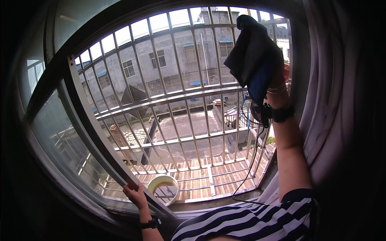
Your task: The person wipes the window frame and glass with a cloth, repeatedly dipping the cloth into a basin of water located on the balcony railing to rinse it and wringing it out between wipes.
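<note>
My right hand (276,75) is raised at the upper right, with a dark cloth (253,51) draped over it and hanging down; its fingers are mostly hidden by the cloth. Lower left, my left hand (136,195) grips the edge of a sliding window's frame (99,147), fingers and thumb around it. Both wrists wear black bands. Just right of the left hand, a pale round bucket (176,192) of brownish water stands by the sill, outside the frame edge.
Metal security bars (193,137) span the opening. A black cable (256,150) runs down to the sill from coiled wires near my right wrist. A light curtain (322,105) hangs at the right. Beyond the bars are a corrugated roof (193,180) and a grey building (169,60).
</note>
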The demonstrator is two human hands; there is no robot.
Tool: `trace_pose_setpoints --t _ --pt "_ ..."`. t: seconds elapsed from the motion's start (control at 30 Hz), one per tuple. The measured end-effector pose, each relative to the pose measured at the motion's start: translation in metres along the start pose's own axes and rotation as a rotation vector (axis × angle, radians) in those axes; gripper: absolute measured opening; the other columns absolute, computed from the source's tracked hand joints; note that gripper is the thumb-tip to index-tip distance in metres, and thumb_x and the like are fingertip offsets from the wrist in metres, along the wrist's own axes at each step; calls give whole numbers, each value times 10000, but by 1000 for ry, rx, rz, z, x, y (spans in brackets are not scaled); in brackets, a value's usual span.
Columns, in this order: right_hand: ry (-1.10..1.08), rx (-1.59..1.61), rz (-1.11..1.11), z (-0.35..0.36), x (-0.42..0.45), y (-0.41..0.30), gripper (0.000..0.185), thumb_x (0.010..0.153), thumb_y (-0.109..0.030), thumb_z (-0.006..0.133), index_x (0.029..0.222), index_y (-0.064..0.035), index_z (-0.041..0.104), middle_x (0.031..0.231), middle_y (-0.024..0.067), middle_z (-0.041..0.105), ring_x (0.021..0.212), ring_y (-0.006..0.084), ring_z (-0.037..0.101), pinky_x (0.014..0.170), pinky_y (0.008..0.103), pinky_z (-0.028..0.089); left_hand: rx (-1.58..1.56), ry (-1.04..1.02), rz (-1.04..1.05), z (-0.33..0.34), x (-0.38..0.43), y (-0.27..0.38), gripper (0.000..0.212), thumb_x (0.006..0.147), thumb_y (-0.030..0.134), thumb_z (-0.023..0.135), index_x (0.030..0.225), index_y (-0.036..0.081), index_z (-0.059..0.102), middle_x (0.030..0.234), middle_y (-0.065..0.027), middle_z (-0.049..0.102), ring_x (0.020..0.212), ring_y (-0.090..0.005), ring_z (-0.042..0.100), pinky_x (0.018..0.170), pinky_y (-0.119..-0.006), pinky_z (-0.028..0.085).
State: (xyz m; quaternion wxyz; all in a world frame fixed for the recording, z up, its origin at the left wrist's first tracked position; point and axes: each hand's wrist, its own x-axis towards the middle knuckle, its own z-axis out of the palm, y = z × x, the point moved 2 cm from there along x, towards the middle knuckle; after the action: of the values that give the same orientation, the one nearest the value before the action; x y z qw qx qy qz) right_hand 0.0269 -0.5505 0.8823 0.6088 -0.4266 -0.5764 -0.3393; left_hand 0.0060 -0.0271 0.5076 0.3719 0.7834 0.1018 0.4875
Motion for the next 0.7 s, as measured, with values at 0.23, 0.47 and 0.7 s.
trace_pose_setpoints --t 0.23,0.47,0.7 --pt "310 134 519 70 -114 40 248 904 -128 480 1112 1 516 999 128 593 905 201 610 780 290 518 -54 -36 -23 -8 -3 2 348 717 113 719 964 1 501 913 -115 501 831 -263 511 750 -381 430" --pt "420 443 781 73 -165 63 238 903 -126 475 1120 -30 490 1011 135 589 893 211 613 790 312 522 -234 -159 -152 -1 -20 19 230 832 141 658 945 -3 519 747 -51 551 667 -133 522 638 -281 458" --pt "439 504 886 88 -187 73 215 897 -107 494 1101 -42 488 1002 129 595 896 209 617 786 315 527 -433 -356 -12 10 -24 72 281 817 94 659 1045 -19 540 830 -83 583 748 -155 561 718 -289 475"
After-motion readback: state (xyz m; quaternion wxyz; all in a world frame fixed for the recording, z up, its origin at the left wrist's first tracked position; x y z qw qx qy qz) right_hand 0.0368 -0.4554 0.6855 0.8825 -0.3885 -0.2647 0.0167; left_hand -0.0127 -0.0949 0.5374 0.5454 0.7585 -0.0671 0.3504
